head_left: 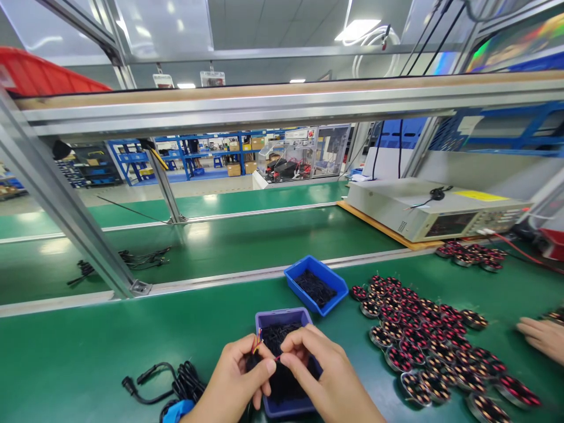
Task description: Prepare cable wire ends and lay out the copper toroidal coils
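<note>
Over a purple bin [286, 411] of small black pieces, my two hands meet fingertip to fingertip. My left hand [241, 376] pinches a wire bundle [257, 342] whose thin red and yellow ends stick up past the fingers. The fingers of my right hand [321, 369] are pinched at a short dark red strand beside the left thumb; whatever else they hold is hidden. A coiled black cable [187, 379] with connectors lies left of my left wrist, a blue piece [178, 411] at its lower end.
Behind the purple bin stands a blue bin [341, 291] of black pieces. Many round copper-wound coils [414, 338] cover the bench to the right. A grey instrument [423, 205] sits at the back right. Another person's hand [544, 336] is at the right edge. A metal post [83, 223] rises at left.
</note>
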A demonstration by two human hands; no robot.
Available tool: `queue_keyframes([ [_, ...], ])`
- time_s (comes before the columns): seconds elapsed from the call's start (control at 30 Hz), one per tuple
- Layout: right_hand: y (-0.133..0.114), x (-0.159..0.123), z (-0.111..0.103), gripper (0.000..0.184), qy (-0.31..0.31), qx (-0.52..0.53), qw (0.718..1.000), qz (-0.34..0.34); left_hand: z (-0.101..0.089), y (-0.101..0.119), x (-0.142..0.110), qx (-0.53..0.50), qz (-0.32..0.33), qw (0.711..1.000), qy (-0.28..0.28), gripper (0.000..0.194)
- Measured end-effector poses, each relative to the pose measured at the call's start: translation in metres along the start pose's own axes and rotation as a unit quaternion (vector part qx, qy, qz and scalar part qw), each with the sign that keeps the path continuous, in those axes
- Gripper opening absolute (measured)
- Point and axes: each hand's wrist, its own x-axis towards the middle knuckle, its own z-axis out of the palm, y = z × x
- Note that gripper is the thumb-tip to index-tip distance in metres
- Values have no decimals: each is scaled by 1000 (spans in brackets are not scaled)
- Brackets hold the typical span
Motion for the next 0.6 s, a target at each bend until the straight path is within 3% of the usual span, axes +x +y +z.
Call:
queue_keyframes([
  [0.17,-1,1,1,20,18,46,999,-6,0,5,-2,2,-8,1000,-8,52],
  [0.3,2,1,7,25,98,175,974,107,-2,3,-3,3,-18,1000,-4,48],
  [0.43,5,0,13,26,67,271,941,190,-1,2,-3,-4,-14,1000,-3,50],
  [0.6,1,0,15,25,61,289,934,202,2,2,-3,-11,-16,1000,1,51],
])
